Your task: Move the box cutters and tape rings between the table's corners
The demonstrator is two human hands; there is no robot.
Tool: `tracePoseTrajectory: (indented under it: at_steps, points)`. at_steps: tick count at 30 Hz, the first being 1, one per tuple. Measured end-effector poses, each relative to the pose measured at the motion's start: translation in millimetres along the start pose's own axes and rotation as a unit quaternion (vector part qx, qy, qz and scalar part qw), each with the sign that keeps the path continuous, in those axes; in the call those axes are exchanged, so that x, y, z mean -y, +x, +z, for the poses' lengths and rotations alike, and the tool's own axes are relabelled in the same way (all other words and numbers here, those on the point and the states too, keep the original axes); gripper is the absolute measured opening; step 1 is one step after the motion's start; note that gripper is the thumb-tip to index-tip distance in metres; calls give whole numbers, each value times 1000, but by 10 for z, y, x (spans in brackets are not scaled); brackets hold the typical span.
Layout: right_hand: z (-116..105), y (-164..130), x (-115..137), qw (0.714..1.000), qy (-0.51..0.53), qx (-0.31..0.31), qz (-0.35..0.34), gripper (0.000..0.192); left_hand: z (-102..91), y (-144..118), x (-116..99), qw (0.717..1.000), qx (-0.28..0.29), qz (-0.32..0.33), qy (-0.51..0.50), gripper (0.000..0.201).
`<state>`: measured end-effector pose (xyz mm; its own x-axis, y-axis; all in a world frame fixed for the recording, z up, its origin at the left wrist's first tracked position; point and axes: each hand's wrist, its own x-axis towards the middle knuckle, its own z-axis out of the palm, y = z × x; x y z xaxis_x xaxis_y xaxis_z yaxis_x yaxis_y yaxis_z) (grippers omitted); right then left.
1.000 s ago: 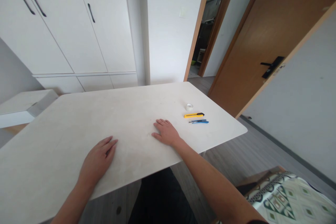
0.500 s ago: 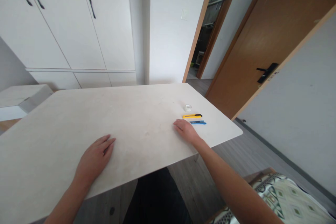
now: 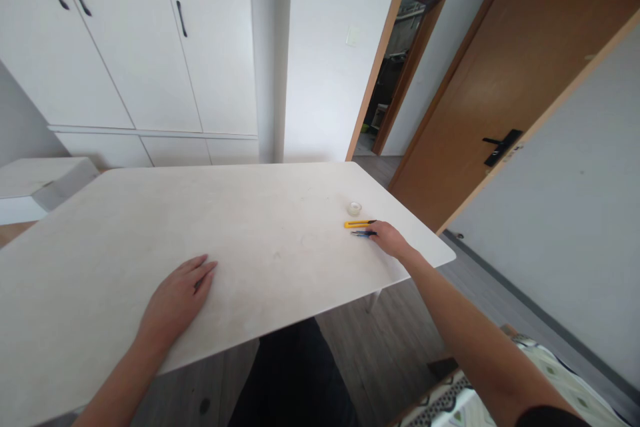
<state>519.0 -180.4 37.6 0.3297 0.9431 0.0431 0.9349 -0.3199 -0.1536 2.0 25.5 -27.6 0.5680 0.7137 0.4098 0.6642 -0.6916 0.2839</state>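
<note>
My left hand (image 3: 176, 297) lies palm down and open on the white table (image 3: 240, 213), fingers stretched out, holding nothing. Toward the table's right end, my right hand (image 3: 389, 238) has its fingers closed at the handle end of a small blue-handled tool (image 3: 361, 233). The tool's narrow metal tip points left; its exact kind is unclear and the fingers cover part of its handles. Just beyond it lies a yellow utility knife (image 3: 356, 224), its black end partly behind my fingers. A small roll of clear tape (image 3: 355, 209) rests flat farther back.
A white box (image 3: 50, 183) stands beyond the table's left end. White cabinets (image 3: 150, 47) line the far side. On the right are a brown door (image 3: 480, 80) and, low down, a patterned cloth-covered seat or bed (image 3: 465, 400).
My right hand has moved right, from beside the blue-handled tool's tip to its handle end, uncovering the tip. My left hand stays in place. The view has shifted slightly.
</note>
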Motion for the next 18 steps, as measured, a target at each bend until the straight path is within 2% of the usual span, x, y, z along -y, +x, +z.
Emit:
tracePoseTrajectory:
  at_steps: [3,5,9,12,15,18]
  points:
    - [-39,125,35,999,-9,-39,10,28,-14,1,-6,1000,0,3,4,51]
    - [-64,198,43,999,-10,-44,14,29,-20,4,-8,1000,-4,2,7,49]
    - [-76,272,75,999,-33,-1,-6,39,-27,8,-10,1000,-6,1,10,48]
    - [-60,267,141,996,-85,28,-22,36,-25,8,-9,1000,-5,2,9,48]
    - [-23,237,204,991,-127,23,16,25,-22,7,-9,1000,-4,1,11,49]
    - [28,209,221,992,-116,1,50,26,-25,6,-13,1000,-3,2,13,51]
